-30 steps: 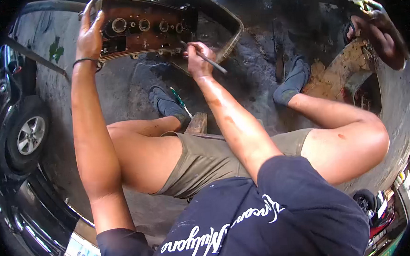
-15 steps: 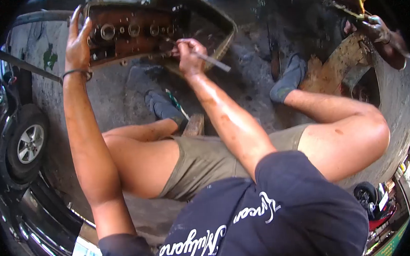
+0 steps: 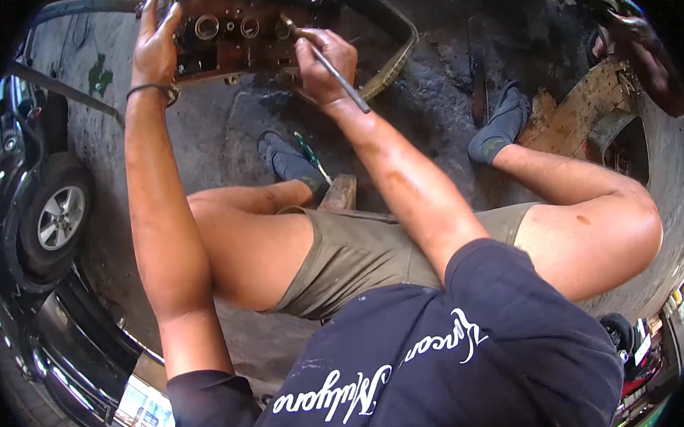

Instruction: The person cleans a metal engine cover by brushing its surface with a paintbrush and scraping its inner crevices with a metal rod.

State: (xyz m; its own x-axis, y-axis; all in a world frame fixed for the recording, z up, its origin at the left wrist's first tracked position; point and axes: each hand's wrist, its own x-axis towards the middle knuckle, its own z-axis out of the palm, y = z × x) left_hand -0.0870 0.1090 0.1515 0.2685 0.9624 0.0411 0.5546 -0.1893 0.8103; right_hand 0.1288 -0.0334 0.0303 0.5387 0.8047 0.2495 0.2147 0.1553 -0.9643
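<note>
A dark, oily metal cover with a row of round openings is at the top, partly cut off by the frame edge. My left hand grips its left end, fingers pointing up along the side. In my right hand is a thin brush-like tool, held like a pen, its upper end at the right-hand ring of the cover. Behind and to the right of the cover lies a black tray with a pale rim.
A wooden block and a green-handled tool lie between my feet. Cut plywood is on the floor at right, beside another person's hand. A black car stands at left.
The cover first shifted left and down, then right and up, with my left hand on it. My right hand and the tool moved up, nearer the right-hand ring.
</note>
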